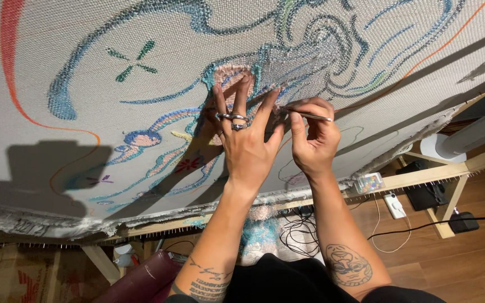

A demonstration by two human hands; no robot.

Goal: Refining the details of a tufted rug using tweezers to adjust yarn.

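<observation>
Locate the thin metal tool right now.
In the head view, the thin metal tool is pinched in the right hand, just right of centre, its tip at the cloth beside the left hand.

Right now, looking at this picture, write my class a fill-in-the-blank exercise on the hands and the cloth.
1. The left hand wears silver ____ on its fingers.
2. The right hand pinches a thin metal ____.
3. Both hands press on stretched tufting cloth held on a ____ frame.
Missing words: rings; tool; wooden
</observation>
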